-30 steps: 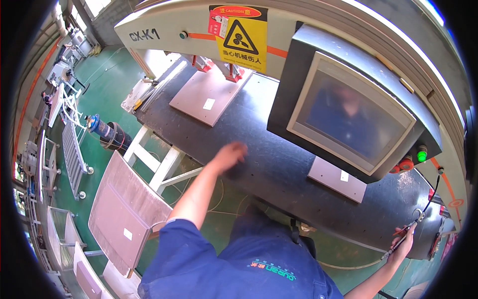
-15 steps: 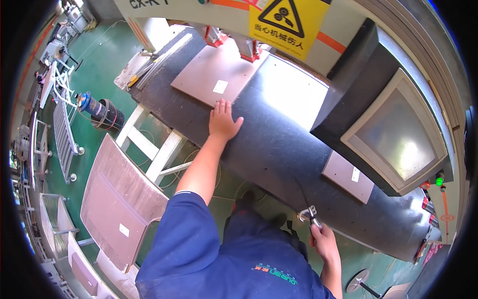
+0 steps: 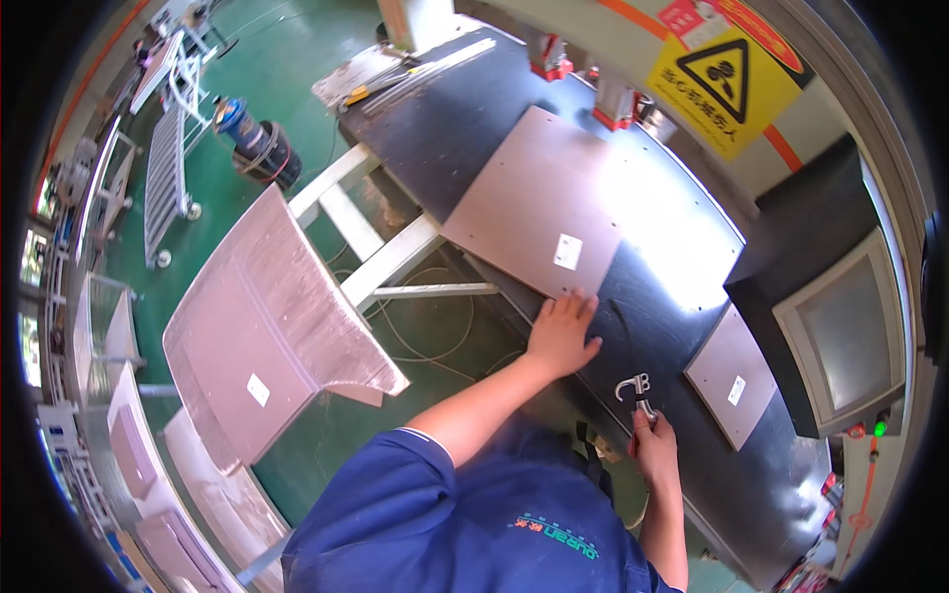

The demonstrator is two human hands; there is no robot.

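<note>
A brownish-pink flat panel (image 3: 524,198) with small holes and a white label lies on the dark machine table (image 3: 435,109). My left hand (image 3: 563,336) is open, palm down, its fingertips touching the panel's near edge beside the label. My right hand (image 3: 654,450) is closed around the handle of what looks like an air blow gun (image 3: 638,387), with a silver hooked head and a thin dark line reaching ahead of it. It is held above the table's front edge. A smaller panel (image 3: 732,381) of the same colour, also labelled, lies on the table to the right.
Red-tipped machine clamps (image 3: 615,104) stand behind the large panel. A monitor (image 3: 840,321) overhangs the right side. To my left, a cart board (image 3: 287,247) carries another labelled panel (image 3: 237,366). White frame bars (image 3: 386,267) jut from the table. Long strips (image 3: 435,74) lie at its far end.
The large panel has come out from under the red clamps toward me, with my left hand at its near edge. The view has turned left. My right hand still grips the tool.
</note>
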